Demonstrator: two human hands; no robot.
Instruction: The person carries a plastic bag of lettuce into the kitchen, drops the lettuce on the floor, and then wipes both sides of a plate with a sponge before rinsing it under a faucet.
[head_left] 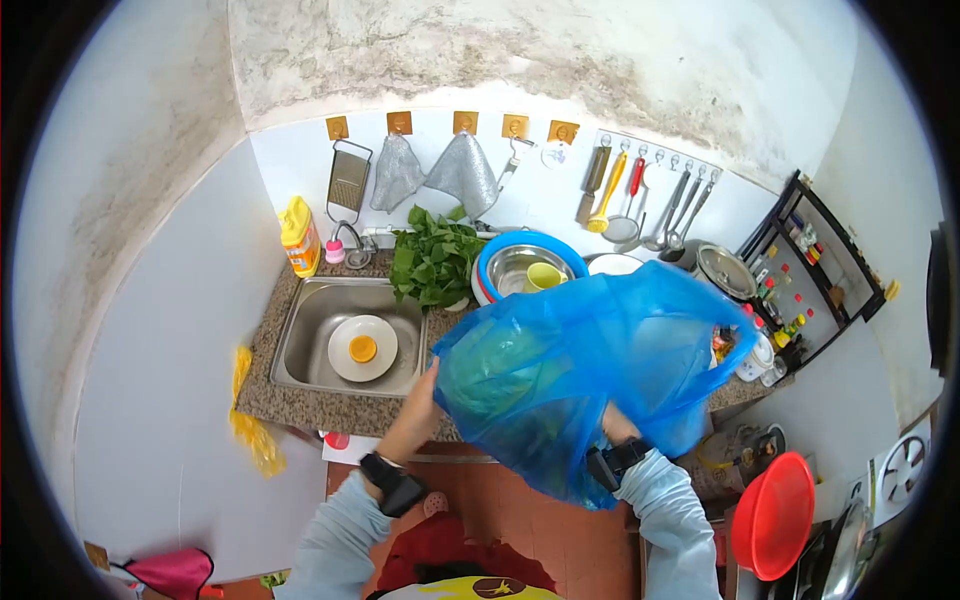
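The bag [530, 380] is thin, glossy blue plastic, the sink [305, 340] smooth metal, the surface [262, 395] speckled stone.

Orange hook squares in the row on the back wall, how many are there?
5 squares: one above the grater, one above the smaller silver cloth, one above the larger silver cloth, one above a white tool, one at the right end. None looks hidden.

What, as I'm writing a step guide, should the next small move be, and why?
Probably ease the film of the blue bag back with the right hand, while the left hand steadies it. The green contents show only through the film, the left hand is at the bag's left side, and the right hand's fingers are hidden by its folds.
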